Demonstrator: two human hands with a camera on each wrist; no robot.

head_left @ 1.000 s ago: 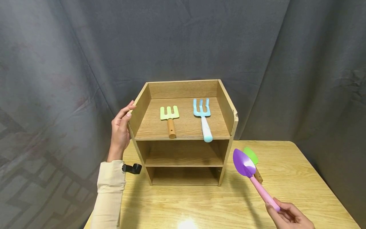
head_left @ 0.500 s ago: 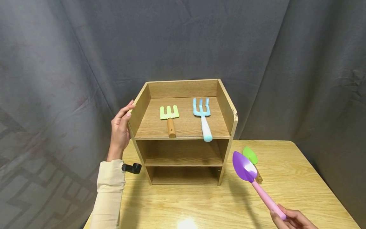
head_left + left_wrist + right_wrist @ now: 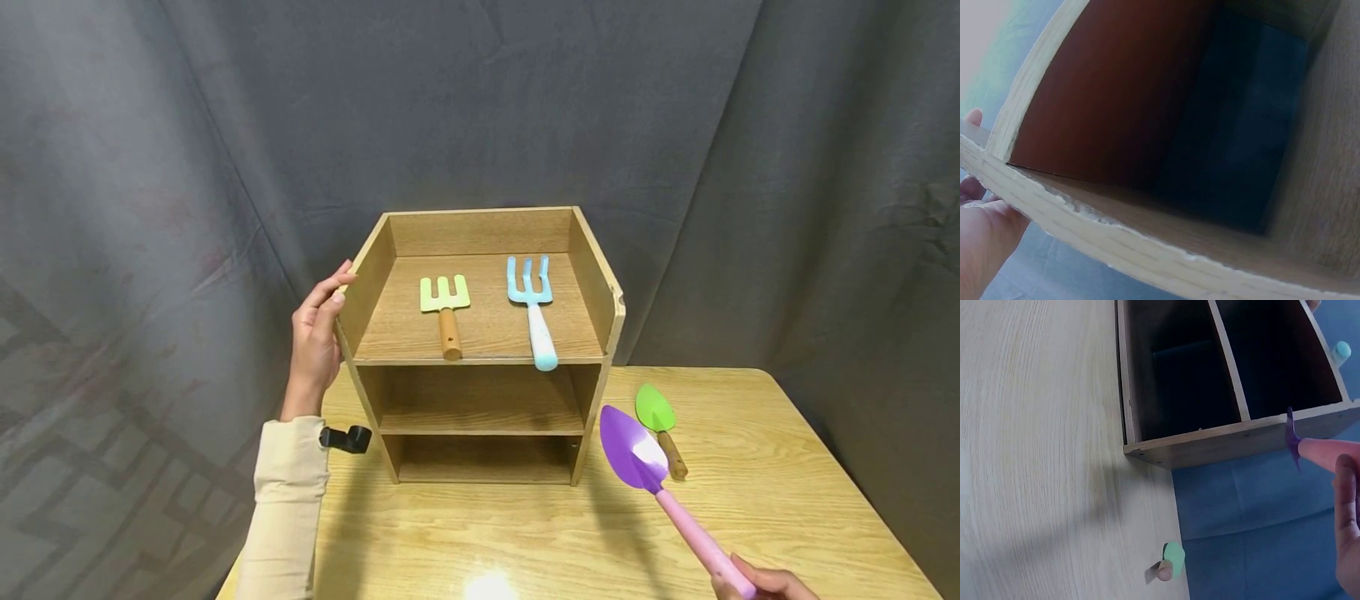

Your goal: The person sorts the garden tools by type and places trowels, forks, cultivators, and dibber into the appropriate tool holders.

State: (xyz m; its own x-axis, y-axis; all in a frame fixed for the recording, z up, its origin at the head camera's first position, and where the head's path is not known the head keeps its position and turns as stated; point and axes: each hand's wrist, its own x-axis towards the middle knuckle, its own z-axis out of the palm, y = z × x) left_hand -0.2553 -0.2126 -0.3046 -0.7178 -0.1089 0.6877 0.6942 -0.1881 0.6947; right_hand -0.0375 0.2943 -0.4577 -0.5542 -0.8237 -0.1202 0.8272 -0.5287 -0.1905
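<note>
I have the right hand [image 3: 776, 583] pinching the purple trowel [image 3: 678, 517], blade ahead-left of its fingers [image 3: 1345, 506], left hand [image 3: 315, 342] gripping the wooden shelf [image 3: 487, 321]. Carrying, I judge; next calls for a steady pinch.

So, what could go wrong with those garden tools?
The blue fork sticks out past the front of the top shelf, so a bump might knock it off. Also, the right hand holds the purple trowel near the end of its handle, so it might tip or slip.
</note>
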